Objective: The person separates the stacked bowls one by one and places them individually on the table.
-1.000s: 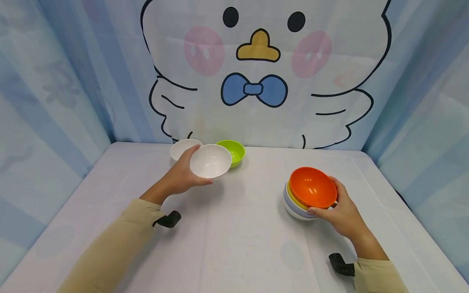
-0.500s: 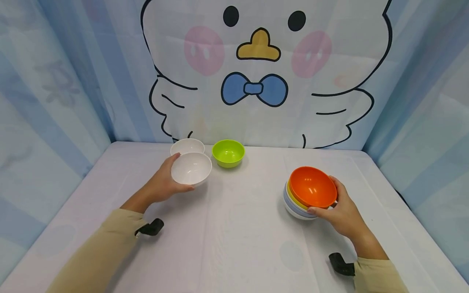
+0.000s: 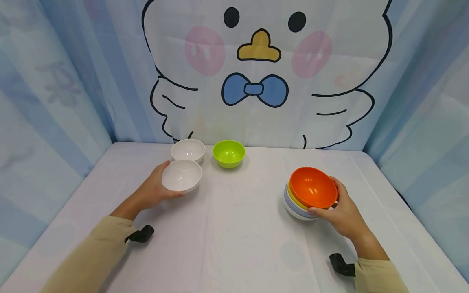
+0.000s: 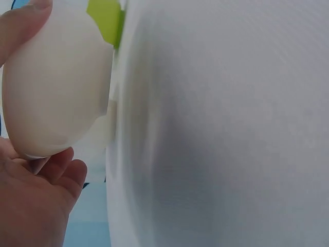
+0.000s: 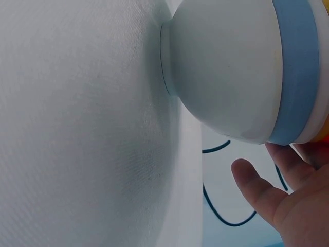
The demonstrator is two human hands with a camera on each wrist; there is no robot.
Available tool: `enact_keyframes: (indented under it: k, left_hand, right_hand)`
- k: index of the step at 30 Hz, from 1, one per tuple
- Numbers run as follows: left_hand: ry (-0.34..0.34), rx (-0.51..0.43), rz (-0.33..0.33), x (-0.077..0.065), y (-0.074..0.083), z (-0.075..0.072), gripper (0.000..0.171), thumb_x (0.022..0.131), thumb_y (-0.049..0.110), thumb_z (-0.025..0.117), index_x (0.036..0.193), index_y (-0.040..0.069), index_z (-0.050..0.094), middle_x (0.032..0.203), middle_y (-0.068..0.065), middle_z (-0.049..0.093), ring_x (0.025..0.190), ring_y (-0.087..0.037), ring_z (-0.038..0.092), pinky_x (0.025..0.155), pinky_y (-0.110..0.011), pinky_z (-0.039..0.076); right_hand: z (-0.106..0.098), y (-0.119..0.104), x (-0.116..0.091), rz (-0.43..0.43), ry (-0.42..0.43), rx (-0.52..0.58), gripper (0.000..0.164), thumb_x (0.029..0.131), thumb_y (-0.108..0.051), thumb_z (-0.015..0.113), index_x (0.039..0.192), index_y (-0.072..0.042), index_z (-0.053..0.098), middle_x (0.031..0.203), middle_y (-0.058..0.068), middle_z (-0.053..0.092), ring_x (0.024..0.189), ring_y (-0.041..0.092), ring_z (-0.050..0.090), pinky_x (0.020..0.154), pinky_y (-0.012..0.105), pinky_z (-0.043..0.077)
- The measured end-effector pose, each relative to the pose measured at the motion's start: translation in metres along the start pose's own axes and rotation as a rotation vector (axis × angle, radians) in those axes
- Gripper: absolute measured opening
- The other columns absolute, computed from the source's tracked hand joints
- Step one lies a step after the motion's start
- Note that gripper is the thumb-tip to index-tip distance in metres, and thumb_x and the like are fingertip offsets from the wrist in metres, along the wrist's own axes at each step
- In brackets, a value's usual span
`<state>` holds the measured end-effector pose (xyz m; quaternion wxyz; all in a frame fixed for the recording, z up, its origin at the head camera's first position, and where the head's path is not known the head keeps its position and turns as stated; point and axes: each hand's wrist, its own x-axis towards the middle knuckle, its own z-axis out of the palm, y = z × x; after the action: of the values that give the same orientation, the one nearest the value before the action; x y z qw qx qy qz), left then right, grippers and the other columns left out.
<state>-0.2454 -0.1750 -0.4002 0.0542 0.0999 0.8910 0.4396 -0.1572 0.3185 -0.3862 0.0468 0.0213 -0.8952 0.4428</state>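
Currently gripping a white bowl (image 3: 181, 176) by its left side with the left hand (image 3: 157, 190), opening thumb and fingers wide enough to span it, laying the thumb along the near wall and curling the fingers around the far one. Holding that bowl low at the table (image 3: 238, 240), not showing clearly whether touching the cloth or just above it. Overlapping a second white bowl (image 3: 188, 149) in the head view, just in front of it, and sitting near a green bowl (image 3: 229, 154) farther right. Meanwhile clasping an orange bowl (image 3: 311, 185) with the right hand (image 3: 341, 212), spreading thumb and fingers broadly around its right side, placing the thumb in front. Nesting beneath that orange one, from top to bottom: a yellow bowl (image 3: 293, 197), a blue bowl (image 5: 298, 72) and a bottom white bowl (image 5: 226, 72). Reaching fingertips to the blue rim in the right wrist view, and pointing one digit apart from the lowest wall.
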Motion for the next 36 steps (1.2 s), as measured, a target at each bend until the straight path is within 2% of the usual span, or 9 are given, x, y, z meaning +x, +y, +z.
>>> enact_keyframes:
  k: [7, 18, 28, 36]
  left_hand:
    - [-0.016, 0.003, -0.024, -0.003, -0.009, -0.002, 0.124, 0.073, 0.031, 0.091, 0.155, -0.010, 0.007, 0.155, -0.032, 0.020, 0.138, -0.049, 0.028, 0.111, -0.065, 0.025]
    - [-0.026, -0.011, -0.045, -0.005, -0.013, -0.002, 0.124, 0.073, 0.027, 0.091, 0.155, -0.010, 0.006, 0.155, -0.034, 0.018, 0.139, -0.050, 0.026, 0.112, -0.065, 0.023]
    - [-0.031, -0.010, -0.005, -0.005, -0.015, -0.002, 0.121, 0.073, 0.023, 0.090, 0.153, -0.013, 0.006, 0.154, -0.036, 0.017, 0.138, -0.052, 0.025, 0.111, -0.066, 0.022]
    - [-0.047, -0.032, -0.006, -0.004, -0.013, -0.002, 0.124, 0.073, 0.022, 0.090, 0.154, -0.012, 0.003, 0.156, -0.035, 0.013, 0.140, -0.051, 0.021, 0.112, -0.066, 0.019]
  right_hand:
    - [0.001, -0.001, -0.001, -0.005, 0.005, -0.001, 0.111, 0.084, -0.023, 0.083, 0.158, 0.002, 0.004, 0.155, 0.029, 0.026, 0.132, 0.050, 0.035, 0.100, 0.065, 0.040]
    - [0.003, 0.001, -0.002, -0.010, 0.007, 0.007, 0.110, 0.084, -0.023, 0.083, 0.158, 0.002, 0.004, 0.155, 0.029, 0.026, 0.132, 0.049, 0.035, 0.099, 0.066, 0.040]
    - [0.002, 0.001, -0.002, -0.010, 0.016, 0.000, 0.110, 0.084, -0.023, 0.083, 0.158, 0.002, 0.005, 0.155, 0.029, 0.026, 0.133, 0.049, 0.035, 0.099, 0.065, 0.041]
    - [0.002, 0.000, -0.001, -0.013, 0.018, -0.001, 0.110, 0.084, -0.021, 0.083, 0.158, 0.002, 0.004, 0.155, 0.029, 0.026, 0.133, 0.049, 0.035, 0.099, 0.064, 0.041]
